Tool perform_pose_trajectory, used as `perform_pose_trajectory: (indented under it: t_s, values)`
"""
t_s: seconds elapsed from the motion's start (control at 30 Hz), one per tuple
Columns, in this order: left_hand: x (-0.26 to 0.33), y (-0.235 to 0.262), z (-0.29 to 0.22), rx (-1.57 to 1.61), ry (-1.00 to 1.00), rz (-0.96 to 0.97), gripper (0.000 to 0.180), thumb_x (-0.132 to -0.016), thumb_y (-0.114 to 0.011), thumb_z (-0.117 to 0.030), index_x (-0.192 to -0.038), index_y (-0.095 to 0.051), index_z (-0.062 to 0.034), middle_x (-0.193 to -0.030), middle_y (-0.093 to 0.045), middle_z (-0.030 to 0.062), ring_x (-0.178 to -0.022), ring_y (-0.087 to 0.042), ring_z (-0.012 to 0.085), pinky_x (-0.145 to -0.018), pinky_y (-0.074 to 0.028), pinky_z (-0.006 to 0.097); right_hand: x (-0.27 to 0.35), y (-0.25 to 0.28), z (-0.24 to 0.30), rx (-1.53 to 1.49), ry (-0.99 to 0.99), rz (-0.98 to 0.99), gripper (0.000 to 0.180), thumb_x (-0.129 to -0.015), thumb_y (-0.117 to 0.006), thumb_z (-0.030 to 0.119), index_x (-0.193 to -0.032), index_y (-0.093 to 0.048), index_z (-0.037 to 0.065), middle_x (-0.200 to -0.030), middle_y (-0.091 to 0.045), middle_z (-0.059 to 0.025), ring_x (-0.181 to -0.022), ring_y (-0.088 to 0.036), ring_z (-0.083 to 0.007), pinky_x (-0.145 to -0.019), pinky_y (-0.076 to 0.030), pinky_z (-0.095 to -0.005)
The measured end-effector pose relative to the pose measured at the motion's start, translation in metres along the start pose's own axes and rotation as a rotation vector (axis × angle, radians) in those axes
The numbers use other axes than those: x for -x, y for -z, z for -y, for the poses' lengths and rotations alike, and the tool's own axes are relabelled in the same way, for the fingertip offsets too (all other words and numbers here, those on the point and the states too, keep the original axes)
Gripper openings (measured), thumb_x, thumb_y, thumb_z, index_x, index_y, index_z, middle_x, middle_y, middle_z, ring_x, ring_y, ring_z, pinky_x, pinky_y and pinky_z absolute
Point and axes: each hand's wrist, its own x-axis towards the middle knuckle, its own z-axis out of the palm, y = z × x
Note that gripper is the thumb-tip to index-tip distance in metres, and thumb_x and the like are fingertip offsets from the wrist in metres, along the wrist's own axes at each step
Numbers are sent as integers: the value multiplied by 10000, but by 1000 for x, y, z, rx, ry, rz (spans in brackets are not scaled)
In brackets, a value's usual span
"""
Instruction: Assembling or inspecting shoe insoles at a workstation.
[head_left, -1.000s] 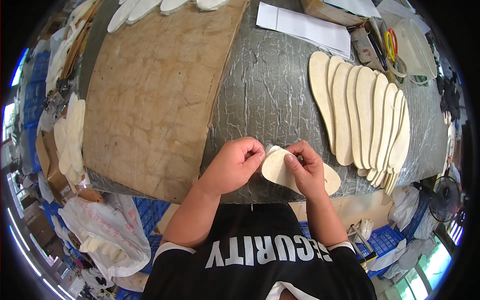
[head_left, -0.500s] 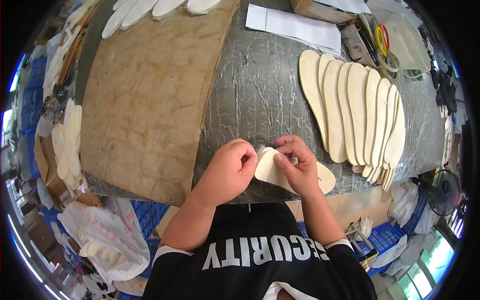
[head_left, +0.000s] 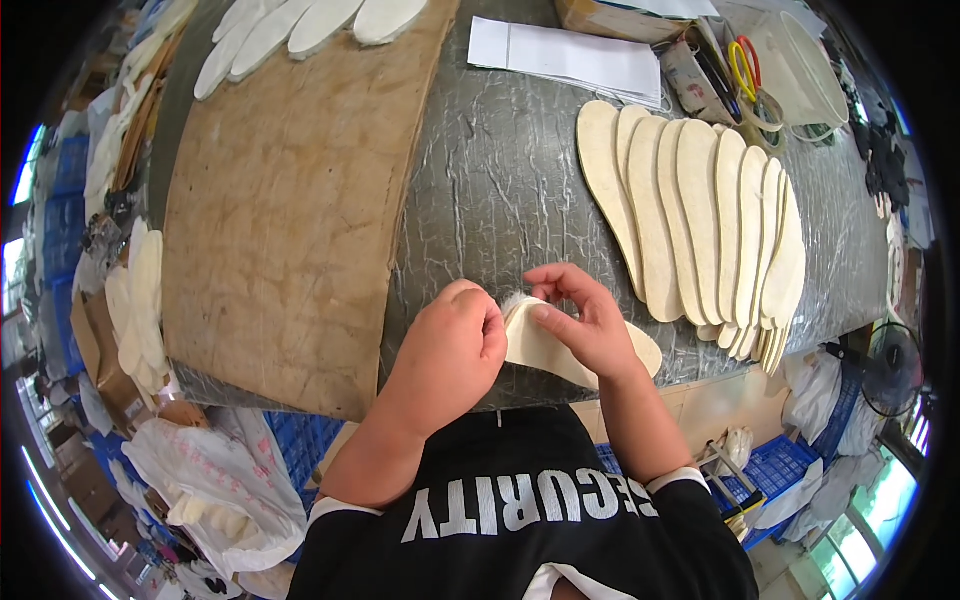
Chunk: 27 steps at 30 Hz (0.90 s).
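Left hand, head view: the left hand is curled in tightly, thumb against forefinger, at the near-left end of the insole; the fingertips are hidden, so I cannot tell what they pinch.
Right hand: the right hand is half-curled, its thumb on the insole's upper face, forefinger arched loosely past the far edge; its grip underneath cannot be seen.
Pale insole: the insole lies between the two hands, one end running out beneath the right hand.
White fluff: a tuft of fluff shows at the insole's edge, just right of the left hand.
Slip risk: with so little of the right hand visibly clamping, a sharp tug by the left could swing the insole loose.
Tear risk: pulling hard on the fluff might stretch or fray that edge.
Knock risk: the fanned insoles lie beyond and right of the right hand; a wide elbow or wrist sweep could disorder them.
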Motion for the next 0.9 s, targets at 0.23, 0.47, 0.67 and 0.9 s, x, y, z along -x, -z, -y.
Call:
perform_pose_trajectory:
  t_s: [0.23, 0.47, 0.67, 0.9]
  values:
    - [-3, -2, -11, -172, -1, -8, 67, -790, -605, 2, -815, -545, 20, -836, -579, 152, -678, -577, 310, -596, -468, 372, -9, -1, 9, 266, 47, 142, 183, -782, -744, 152, -916, -685, 42, -839, -621, -34, -877, -503, -193, -826, -409, -314]
    - [-2, -4, -5, -92, -53, -13, 72, -823, -610, -4, -867, -563, 28, -828, -588, 111, -688, -597, 247, -617, -487, 328, -8, -2, 3, 146, 88, 112, 102, -813, -706, 109, -882, -678, 41, -833, -618, -26, -882, -507, -187, -825, -409, -316]
    - [0, -1, 13, 390, 81, 133, 229, -859, -671, -29, -1055, -585, 52, -897, -601, 31, -834, -590, 93, -694, -502, 236, -5, 1, 6, 81, 97, 96, 80, -817, -693, 94, -880, -677, 47, -840, -616, -20, -884, -508, -181, -830, -408, -316]
    - [-1, -13, 36, 605, 153, 176, 160, -754, -740, 33, -863, -623, 37, -853, -595, 45, -757, -564, 86, -659, -464, 228, 9, 4, 16, 98, 114, 124, 193, -734, -764, 73, -906, -681, 43, -851, -626, -32, -882, -549, -188, -812, -437, -320]
